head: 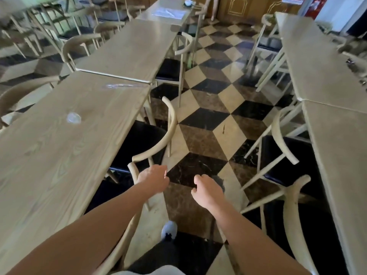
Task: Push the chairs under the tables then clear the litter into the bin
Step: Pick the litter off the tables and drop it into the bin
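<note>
From the head camera, five pale wooden tables show clearly. Three stand end to end on the left: a near one (59, 155), a middle one (129, 50) and a far one (158, 21). Two stand on the right, one farther (309, 56) and one nearer (341, 145).

Six pale bentwood chairs with black seats face the aisle of chequered stone floor (204, 120). The three on the left:
- The nearest (127, 231) has its curved back rail passing under the left forearm.
- The second (173, 120) has its seat partly under the near table and its back out in the aisle.
- The third (185, 42) stands at the middle table.

The three on the right are near (294, 205), middle (280, 133) and far (266, 18). More chairs beyond the left row are blurred.

Two pieces of litter lie on the near left table: a round clear plastic lid (73, 117) and a crumpled clear wrapper (119, 86) at the far edge. The far table carries one white paper sheet (168, 12) and one cup on a saucer (188, 2).

The left hand (153, 178) hangs just beside the top end of the nearest chair's rail, fingers loosely curled with nothing in them. The right hand (208, 190) hangs over the floor, also loosely curled and holding nothing. One white shoe (168, 230) shows below.
</note>
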Demonstrator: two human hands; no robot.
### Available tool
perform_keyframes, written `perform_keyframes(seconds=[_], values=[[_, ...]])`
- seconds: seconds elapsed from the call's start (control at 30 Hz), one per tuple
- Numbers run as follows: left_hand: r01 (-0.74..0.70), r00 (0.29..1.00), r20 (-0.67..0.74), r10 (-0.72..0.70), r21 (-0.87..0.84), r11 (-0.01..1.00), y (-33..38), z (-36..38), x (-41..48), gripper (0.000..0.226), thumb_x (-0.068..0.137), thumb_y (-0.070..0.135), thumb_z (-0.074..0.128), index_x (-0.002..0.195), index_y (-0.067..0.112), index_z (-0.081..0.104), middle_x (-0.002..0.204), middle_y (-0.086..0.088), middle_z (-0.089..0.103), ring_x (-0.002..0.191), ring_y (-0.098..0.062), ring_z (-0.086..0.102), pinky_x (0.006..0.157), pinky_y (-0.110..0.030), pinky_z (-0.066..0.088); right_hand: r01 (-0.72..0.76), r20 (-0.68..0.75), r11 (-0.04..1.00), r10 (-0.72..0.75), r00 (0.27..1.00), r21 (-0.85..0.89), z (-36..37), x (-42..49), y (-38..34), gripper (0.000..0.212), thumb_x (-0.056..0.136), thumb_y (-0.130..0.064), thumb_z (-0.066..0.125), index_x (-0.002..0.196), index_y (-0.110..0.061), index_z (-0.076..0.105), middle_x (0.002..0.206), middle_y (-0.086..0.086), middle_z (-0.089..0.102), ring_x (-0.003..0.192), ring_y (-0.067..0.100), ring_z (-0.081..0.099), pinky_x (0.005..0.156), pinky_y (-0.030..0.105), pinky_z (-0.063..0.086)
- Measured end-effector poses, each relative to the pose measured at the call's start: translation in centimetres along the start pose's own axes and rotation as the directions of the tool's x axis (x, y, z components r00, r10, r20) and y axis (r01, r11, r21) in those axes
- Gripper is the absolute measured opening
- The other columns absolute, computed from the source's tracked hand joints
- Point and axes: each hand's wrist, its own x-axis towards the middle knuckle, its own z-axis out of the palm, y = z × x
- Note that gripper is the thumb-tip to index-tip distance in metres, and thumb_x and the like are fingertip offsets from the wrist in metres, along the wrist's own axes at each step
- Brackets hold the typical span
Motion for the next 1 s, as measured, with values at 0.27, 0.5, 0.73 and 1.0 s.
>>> perform_keyframes(seconds=[0.27, 0.5, 0.73, 1.0], values=[[0.063, 0.994, -0.085, -0.07, -0.086, 0.994, 0.6, -1.4, 12.4, 0.018, 0.095, 0.028, 0.054, 0.112, 0.023, 0.059, 0.102, 0.002, 0.055, 0.085, -0.021, 0.062, 0.073, -0.037, 0.059, 0.054, 0.006, 0.994, -0.054, 0.999, -0.094, -3.6, 14.0, 1.8, 0.031, 0.098, -0.029, 0.055, 0.126, -0.015, 0.053, 0.121, 0.006, 0.059, 0.105, 0.023, 0.062, 0.081, 0.032, 0.053], [0.102, 0.981, -0.148, -0.123, -0.145, 0.984, -2.1, -8.5, 26.0, 0.019, 0.097, 0.03, 0.055, 0.113, 0.02, 0.057, 0.102, 0.003, 0.053, 0.088, -0.017, 0.057, 0.077, -0.036, 0.056, 0.14, -0.008, 0.98, -0.142, 0.99, -0.143, -9.3, 30.4, -0.6, 0.027, 0.098, -0.032, 0.06, 0.121, -0.019, 0.058, 0.114, 0.0, 0.063, 0.099, 0.014, 0.063, 0.082, 0.026, 0.052], [0.296, 0.927, -0.161, -0.338, -0.24, 0.925, -9.7, -13.7, 31.3, 0.017, 0.099, 0.026, 0.049, 0.114, 0.018, 0.053, 0.109, 0.0, 0.053, 0.094, -0.024, 0.059, 0.077, -0.036, 0.052, 0.286, 0.056, 0.949, -0.281, 0.958, -0.133, -12.2, 41.7, -6.8, 0.027, 0.095, -0.035, 0.065, 0.117, -0.021, 0.06, 0.11, -0.003, 0.065, 0.096, 0.013, 0.066, 0.079, 0.024, 0.056], [0.558, 0.765, -0.127, -0.631, -0.358, 0.749, -17.2, -16.5, 37.3, 0.009, 0.093, 0.023, 0.047, 0.098, 0.019, 0.054, 0.094, 0.002, 0.055, 0.081, -0.019, 0.059, 0.068, -0.034, 0.053, 0.54, 0.17, 0.823, -0.515, 0.84, -0.177, -13.6, 56.9, -14.9, 0.017, 0.096, -0.028, 0.057, 0.108, -0.017, 0.055, 0.111, 0.004, 0.06, 0.103, 0.024, 0.059, 0.076, 0.035, 0.049]])
